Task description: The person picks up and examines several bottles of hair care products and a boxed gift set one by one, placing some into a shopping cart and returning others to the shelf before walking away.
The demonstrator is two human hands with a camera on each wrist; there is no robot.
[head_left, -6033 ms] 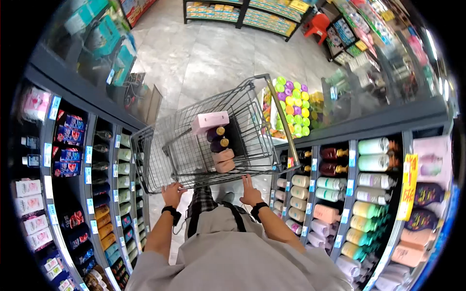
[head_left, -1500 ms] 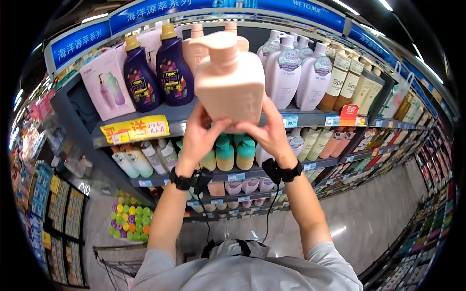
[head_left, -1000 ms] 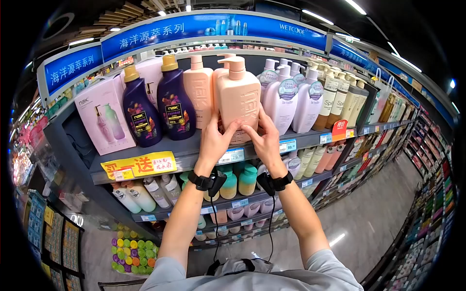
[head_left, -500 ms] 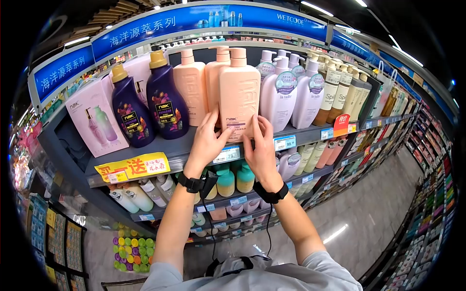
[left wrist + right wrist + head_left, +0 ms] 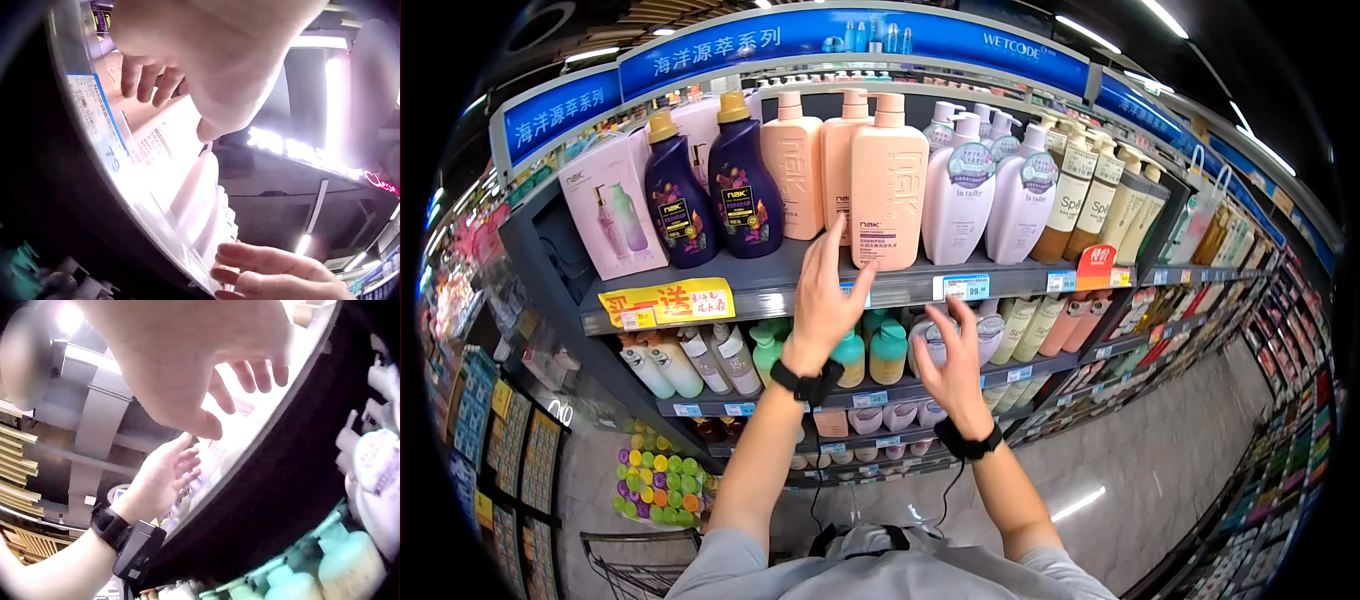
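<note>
Note front peach pump bottle [image 5: 888,190] upright on upper shelf [image 5: 800,279], close to front edge, with raised lettering along one side and small "nak" print lower down; record two more peach pump bottles [image 5: 793,180], one just behind and one farther left; find left hand [image 5: 825,305] open, with fingers extended and a little apart, at lower left side of front peach pump bottle, gripping nothing; cannot tell from either head or left wrist view whether fingertips touch; find right hand [image 5: 952,375] open and empty, with fingers apart and loosely bent, in front of shelf edge and below blue-bordered price tag [image 5: 966,288], well apart from left hand; note black band [image 5: 805,384] on left wrist and another on right; list to left of peach group two dark purple bottles [image 5: 745,190] with gold caps, then pink box [image 5: 613,208], above yellow promotional sign [image 5: 668,303]; list to right lavender pump bottles [image 5: 958,200], then brown-and-cream bottles [image 5: 1072,185], with red tag [image 5: 1097,266] at shelf edge below; see teal-topped bottles [image 5: 888,352] on shelf beneath; observe part of wire cart [image 5: 640,565] at lower left, near bright round lids [image 5: 658,480]
</note>
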